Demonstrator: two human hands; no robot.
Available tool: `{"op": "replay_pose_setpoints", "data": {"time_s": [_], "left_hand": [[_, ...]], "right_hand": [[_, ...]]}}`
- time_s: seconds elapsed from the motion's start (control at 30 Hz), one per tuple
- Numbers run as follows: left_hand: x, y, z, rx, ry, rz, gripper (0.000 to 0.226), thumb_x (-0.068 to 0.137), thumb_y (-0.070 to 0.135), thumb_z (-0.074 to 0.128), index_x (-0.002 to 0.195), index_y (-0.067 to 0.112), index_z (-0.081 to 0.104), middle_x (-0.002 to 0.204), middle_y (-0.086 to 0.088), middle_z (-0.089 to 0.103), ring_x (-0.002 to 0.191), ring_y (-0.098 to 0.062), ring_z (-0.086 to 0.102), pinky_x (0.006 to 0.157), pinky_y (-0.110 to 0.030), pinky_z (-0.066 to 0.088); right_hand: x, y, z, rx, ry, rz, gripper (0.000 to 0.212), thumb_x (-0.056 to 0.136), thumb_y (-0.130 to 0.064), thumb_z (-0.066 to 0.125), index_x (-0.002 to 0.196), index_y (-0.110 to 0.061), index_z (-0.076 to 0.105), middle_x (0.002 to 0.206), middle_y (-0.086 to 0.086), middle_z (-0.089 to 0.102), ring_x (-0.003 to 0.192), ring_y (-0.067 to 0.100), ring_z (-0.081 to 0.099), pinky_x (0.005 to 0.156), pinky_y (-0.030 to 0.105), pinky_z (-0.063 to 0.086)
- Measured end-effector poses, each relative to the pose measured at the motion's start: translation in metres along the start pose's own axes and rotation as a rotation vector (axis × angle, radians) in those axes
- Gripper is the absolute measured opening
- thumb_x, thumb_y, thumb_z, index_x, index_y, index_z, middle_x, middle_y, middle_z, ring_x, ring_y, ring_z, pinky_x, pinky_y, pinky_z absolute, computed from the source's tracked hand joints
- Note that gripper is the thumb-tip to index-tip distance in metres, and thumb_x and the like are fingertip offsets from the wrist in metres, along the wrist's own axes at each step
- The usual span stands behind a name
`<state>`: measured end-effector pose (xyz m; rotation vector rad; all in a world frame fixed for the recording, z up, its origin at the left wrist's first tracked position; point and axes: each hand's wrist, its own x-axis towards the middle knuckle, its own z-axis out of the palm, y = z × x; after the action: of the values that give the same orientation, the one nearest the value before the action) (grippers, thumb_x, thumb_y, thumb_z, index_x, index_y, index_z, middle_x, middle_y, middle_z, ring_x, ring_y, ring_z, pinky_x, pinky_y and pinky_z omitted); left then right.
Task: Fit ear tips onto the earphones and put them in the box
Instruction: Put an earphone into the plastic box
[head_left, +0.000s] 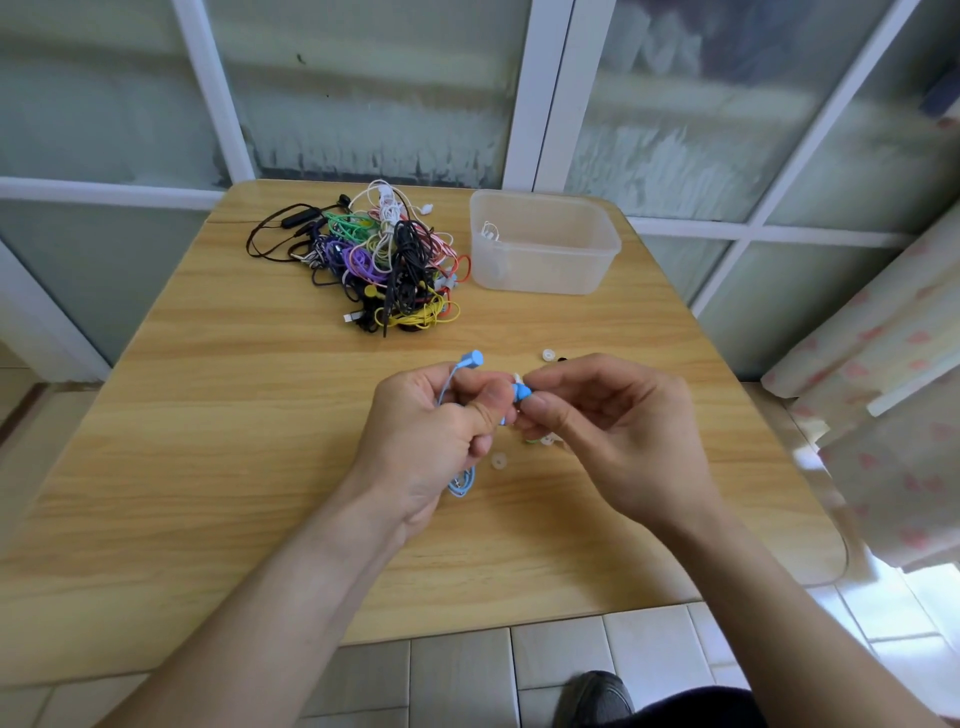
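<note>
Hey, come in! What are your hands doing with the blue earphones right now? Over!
Left hand grips blue earphones. Right hand pinches an ear tip onto one bud. Box waits beyond, nothing blocking. Over.

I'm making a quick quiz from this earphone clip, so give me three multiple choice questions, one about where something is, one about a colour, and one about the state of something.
1. Where does the plastic box stand relative to the pile of earphones?
A. To its right
B. To its left
C. On top of it

2. What colour are the earphones in the hands?
A. Red
B. Light blue
C. Black

3. What is the left hand doing?
A. Lying flat on the table
B. Reaching into the box
C. Gripping the earphone cable

Answers: 1 A, the box sits right of the tangled pile. 2 B, earbuds and cable are light blue. 3 C, its fingers curl round the cable while the right hand pinches one earbud.
</note>
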<state>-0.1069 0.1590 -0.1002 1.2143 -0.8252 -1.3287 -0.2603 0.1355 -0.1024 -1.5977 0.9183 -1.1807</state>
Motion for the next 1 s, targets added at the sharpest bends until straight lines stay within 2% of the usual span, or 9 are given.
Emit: {"op": "replay_pose_setpoints", "data": {"time_s": [0.17,0.27,0.37,0.47,0.6,0.8,0.9,1.0], "left_hand": [[0.001,-0.001,0.0,-0.041,0.005,-0.05,0.005,0.087,0.006,0.065,0.083,0.005,0.069,0.059,-0.001,0.06,0.042,-0.008,0.037,0.037,-0.012,0.029],[0.002,-0.001,-0.002,-0.057,-0.005,-0.065,0.005,0.087,0.006,0.065,0.085,0.002,0.068,0.058,-0.002,0.059,0.041,-0.007,0.037,0.037,-0.014,0.025],[0.001,-0.001,-0.002,-0.059,-0.015,-0.074,0.005,0.087,0.004,0.064,0.085,0.001,0.068,0.059,-0.003,0.058,0.042,-0.008,0.037,0.037,-0.015,0.026],[0.0,-0.002,-0.001,-0.021,-0.027,-0.067,0.006,0.087,0.004,0.065,0.085,-0.001,0.068,0.059,-0.004,0.058,0.043,-0.009,0.037,0.037,-0.014,0.029],[0.001,-0.004,0.001,0.014,-0.022,-0.066,0.006,0.086,0.005,0.067,0.087,0.0,0.069,0.064,-0.007,0.056,0.045,-0.011,0.037,0.038,-0.012,0.034],[0.003,-0.005,-0.002,0.022,-0.058,-0.094,0.004,0.085,0.005,0.068,0.084,0.002,0.069,0.063,-0.008,0.054,0.045,-0.011,0.037,0.037,-0.012,0.032],[0.003,-0.003,-0.004,-0.011,-0.105,-0.135,0.006,0.083,0.006,0.067,0.083,0.001,0.067,0.06,-0.005,0.057,0.042,-0.008,0.037,0.035,-0.014,0.028],[0.003,-0.001,-0.006,-0.062,-0.165,-0.201,0.008,0.083,0.007,0.064,0.079,0.001,0.064,0.06,-0.005,0.057,0.039,-0.007,0.036,0.035,-0.014,0.022]], "right_hand": [[0.001,0.003,-0.003,-0.241,0.008,-0.163,0.02,0.078,-0.005,0.079,0.087,-0.023,0.077,0.08,-0.006,0.075,0.071,0.015,0.07,0.067,0.032,0.058],[0.001,0.003,-0.003,-0.25,0.017,-0.211,0.019,0.076,-0.005,0.081,0.087,-0.019,0.077,0.08,-0.007,0.075,0.073,0.011,0.071,0.068,0.027,0.057],[0.001,0.002,-0.005,-0.189,-0.025,-0.116,0.011,0.078,-0.003,0.079,0.087,-0.008,0.078,0.081,-0.001,0.076,0.072,0.011,0.072,0.069,0.023,0.055],[0.002,-0.001,-0.011,-0.056,-0.105,0.006,0.009,0.077,-0.008,0.077,0.085,-0.003,0.074,0.077,0.008,0.076,0.066,0.02,0.07,0.067,0.031,0.057],[0.005,-0.002,-0.014,0.036,-0.102,0.072,0.018,0.069,-0.005,0.078,0.084,0.001,0.07,0.072,0.011,0.074,0.06,0.022,0.069,0.059,0.021,0.053],[0.006,0.001,-0.015,-0.049,-0.112,0.02,0.015,0.066,-0.014,0.081,0.078,-0.007,0.075,0.076,0.008,0.075,0.068,0.023,0.071,0.065,0.025,0.055],[0.007,0.002,-0.015,-0.085,-0.136,-0.048,0.012,0.068,-0.011,0.08,0.079,-0.008,0.076,0.076,0.0,0.074,0.069,0.013,0.068,0.063,0.021,0.052],[0.007,0.003,-0.016,-0.136,-0.154,-0.144,0.015,0.071,-0.006,0.079,0.085,-0.01,0.076,0.078,0.002,0.073,0.073,0.013,0.069,0.068,0.022,0.054]]}}
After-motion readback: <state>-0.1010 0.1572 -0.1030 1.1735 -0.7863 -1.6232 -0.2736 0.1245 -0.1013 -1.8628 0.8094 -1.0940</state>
